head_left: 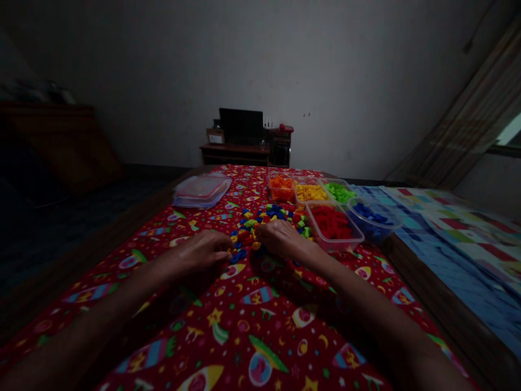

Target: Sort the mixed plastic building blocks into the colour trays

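A loose heap of small plastic pieces [277, 212] in blue, yellow, green, red and orange lies on the red printed cloth [260, 298]. At its left edge is my left hand [212, 247], fingers bent and thumb a little apart, close to a few blue pieces [238, 256]. My right hand [279, 237] reaches over the near side of the heap with its fingers curled together and pointing left. Whatever its fingertips hold is too small or hidden to make out. A yellow-orange piece [256, 246] lies just below those fingertips.
Clear tubs hold sorted pieces: orange [281, 187], yellow [311, 192], green [340, 191], red [334, 224], and blue in a round tub [372, 217]. Stacked lids [201, 190] lie at left. A bed with a patchwork cover [468, 228] adjoins the table's right side.
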`<state>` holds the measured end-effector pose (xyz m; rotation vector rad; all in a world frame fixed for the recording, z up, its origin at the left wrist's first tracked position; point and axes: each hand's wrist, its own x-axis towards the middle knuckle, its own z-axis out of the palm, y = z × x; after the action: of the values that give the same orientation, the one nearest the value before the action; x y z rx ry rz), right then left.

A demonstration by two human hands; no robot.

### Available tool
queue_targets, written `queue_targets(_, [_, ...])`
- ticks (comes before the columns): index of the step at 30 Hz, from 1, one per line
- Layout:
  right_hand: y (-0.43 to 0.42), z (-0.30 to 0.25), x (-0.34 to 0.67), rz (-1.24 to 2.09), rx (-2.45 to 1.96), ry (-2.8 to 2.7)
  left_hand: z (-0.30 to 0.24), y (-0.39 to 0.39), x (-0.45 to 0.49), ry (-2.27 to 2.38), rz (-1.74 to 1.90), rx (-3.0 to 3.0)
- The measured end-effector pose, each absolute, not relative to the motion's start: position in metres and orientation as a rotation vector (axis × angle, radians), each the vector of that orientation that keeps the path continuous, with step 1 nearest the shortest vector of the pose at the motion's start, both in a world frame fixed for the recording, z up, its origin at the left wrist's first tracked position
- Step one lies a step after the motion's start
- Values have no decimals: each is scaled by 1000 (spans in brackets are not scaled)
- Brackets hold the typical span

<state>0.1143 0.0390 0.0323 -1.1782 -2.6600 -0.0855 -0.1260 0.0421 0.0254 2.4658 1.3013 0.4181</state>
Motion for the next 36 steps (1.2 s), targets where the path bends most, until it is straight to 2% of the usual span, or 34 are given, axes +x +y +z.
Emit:
queue_targets(3, [37, 22, 115, -138, -1091, -2692, 5, 32, -126, 1233, 369, 2524])
queue_targets(8, [32, 12, 125, -143, -998, -2715, -17, 32, -118, 1222, 497, 2608])
queue_targets(14, [40, 8, 125, -53, -1032, -2735, -6, 33, -106, 1190, 547, 2616])
queue_targets(20, [45, 30, 127, 182, -1149, -2721, 3, 28, -92, 1139, 667, 2559])
queue_targets(23, [47, 38, 130, 236, -1176, -2617, 13, 32, -81, 1174, 765, 2422])
queue_targets(29, [51, 40, 130, 341, -962, -2500, 13, 61, -51, 1202, 917, 1948])
queue_targets(32, [52, 42, 131, 316, -951, -2478, 9, 68, -48, 1153, 905, 1871])
queue_targets(36, [52, 43, 136, 208, -1120, -2472, 15, 59, -63, 1143, 708, 2149])
